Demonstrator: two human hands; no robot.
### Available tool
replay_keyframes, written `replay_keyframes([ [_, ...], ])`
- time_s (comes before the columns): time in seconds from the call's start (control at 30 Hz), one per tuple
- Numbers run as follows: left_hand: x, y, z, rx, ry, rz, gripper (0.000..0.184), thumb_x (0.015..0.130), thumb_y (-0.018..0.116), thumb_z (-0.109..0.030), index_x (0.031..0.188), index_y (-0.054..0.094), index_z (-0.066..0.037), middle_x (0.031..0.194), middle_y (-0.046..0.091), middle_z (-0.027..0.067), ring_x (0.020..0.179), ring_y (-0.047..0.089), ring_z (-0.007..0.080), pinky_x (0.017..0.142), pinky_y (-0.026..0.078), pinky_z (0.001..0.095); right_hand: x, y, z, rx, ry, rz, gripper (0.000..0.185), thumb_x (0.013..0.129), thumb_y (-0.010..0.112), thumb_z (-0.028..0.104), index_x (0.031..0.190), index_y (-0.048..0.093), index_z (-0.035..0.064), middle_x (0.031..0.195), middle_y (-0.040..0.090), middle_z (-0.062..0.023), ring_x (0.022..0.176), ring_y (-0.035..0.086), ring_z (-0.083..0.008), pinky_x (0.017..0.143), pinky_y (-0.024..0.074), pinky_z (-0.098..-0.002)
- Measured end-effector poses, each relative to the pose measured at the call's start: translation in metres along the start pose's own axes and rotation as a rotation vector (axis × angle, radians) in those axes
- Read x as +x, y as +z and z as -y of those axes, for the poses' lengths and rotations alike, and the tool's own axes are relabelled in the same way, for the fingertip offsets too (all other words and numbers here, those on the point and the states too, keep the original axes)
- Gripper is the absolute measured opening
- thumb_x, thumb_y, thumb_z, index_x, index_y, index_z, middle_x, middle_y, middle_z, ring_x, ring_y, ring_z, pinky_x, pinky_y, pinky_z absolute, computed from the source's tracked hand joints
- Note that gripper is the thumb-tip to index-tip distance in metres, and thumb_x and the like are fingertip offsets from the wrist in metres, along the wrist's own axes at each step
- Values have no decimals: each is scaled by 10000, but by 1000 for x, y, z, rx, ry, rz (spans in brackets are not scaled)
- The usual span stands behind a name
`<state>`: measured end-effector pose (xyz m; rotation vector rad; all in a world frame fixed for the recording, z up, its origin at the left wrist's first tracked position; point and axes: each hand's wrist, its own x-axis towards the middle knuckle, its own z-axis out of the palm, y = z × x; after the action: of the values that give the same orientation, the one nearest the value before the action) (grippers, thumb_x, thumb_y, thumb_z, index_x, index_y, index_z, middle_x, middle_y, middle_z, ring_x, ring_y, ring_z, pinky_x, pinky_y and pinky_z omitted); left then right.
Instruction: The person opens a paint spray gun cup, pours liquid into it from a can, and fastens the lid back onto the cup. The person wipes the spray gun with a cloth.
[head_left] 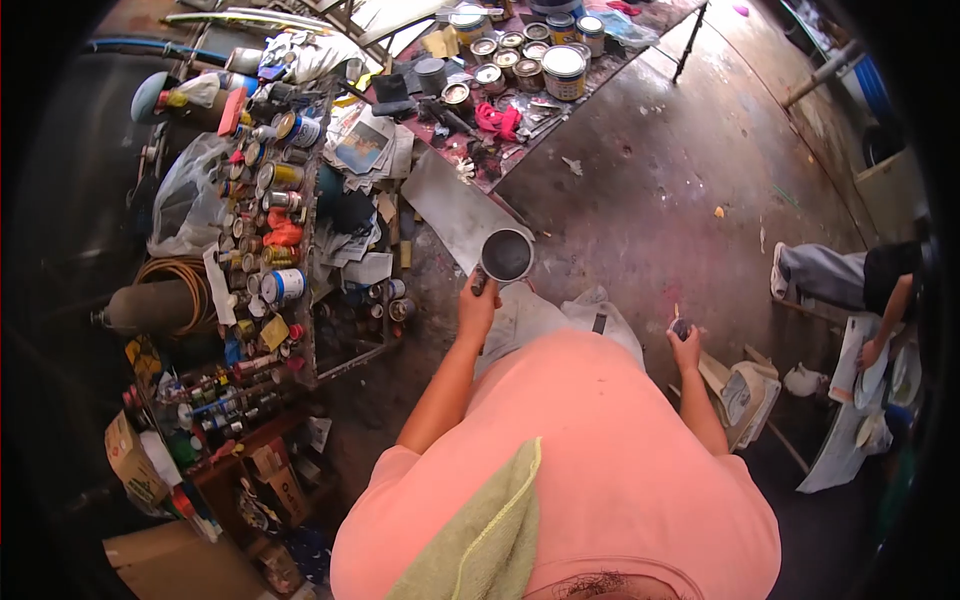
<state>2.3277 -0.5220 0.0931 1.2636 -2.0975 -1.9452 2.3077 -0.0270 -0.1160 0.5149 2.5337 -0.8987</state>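
My left hand [477, 307] is closed round the short, dark handle of a round cup [507, 255]. The cup has a light rim and a dark inside, and its open top faces up towards me. Out to the right, my right hand [686, 347] is closed on a small dark object with a thin yellowish tip [680, 325]; its exact kind cannot be made out. Both hands are in front of my body, well apart from each other.
Paint cans [565, 73] crowd a stained table ahead. A rack [318, 340] full of cans and bottles stands at left, near a gas cylinder [150, 306]. At right, another person [870, 280] sits by white panels [838, 455]. A light board [455, 215] lies ahead.
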Motion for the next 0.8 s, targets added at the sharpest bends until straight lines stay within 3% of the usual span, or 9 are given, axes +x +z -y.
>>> replay_keyframes([
  [0.03,3,-5,4,-45,26,-11,213,951,640,-240,923,594,-34,654,553,-8,558,528,94,521,439,266,3,2,5,0,6,16,902,752,795,402,1380,406,-115,1278,577,-283,1206,567,-364,1031,431,-402],
  [0.13,0,-18,2,-52,15,-57,227,953,638,-248,877,574,-44,639,548,-3,542,518,95,507,423,265,8,5,15,16,-8,74,899,755,792,397,1382,402,-116,1298,563,-287,1214,560,-369,1036,427,-404],
  [0.33,2,-43,-5,-112,-64,-164,207,955,639,-243,885,586,-56,640,553,2,546,528,105,514,424,271,42,10,38,9,-63,23,904,761,786,402,1392,394,-114,1336,535,-293,1226,549,-371,1042,418,-404],
  [0.5,27,-68,-13,-191,-73,-220,200,961,624,-234,921,588,-42,707,567,29,590,569,140,552,495,290,46,9,78,56,-55,-13,918,766,779,420,1396,382,-117,1314,551,-294,1221,550,-374,1036,421,-403],
  [0.63,64,-84,-14,-181,-37,-186,217,957,631,-246,877,604,-45,696,579,31,584,585,149,513,497,294,33,14,87,107,-38,-42,911,762,769,457,1409,400,-66,1361,530,-275,1259,522,-390,1059,404,-425],
  [0.8,107,-97,-27,-103,-6,-90,262,952,644,-282,857,575,-47,688,549,13,589,539,126,555,456,281,-6,29,84,58,89,-174,907,747,794,417,1392,405,-88,1296,569,-276,1207,561,-374,1017,433,-410],
])
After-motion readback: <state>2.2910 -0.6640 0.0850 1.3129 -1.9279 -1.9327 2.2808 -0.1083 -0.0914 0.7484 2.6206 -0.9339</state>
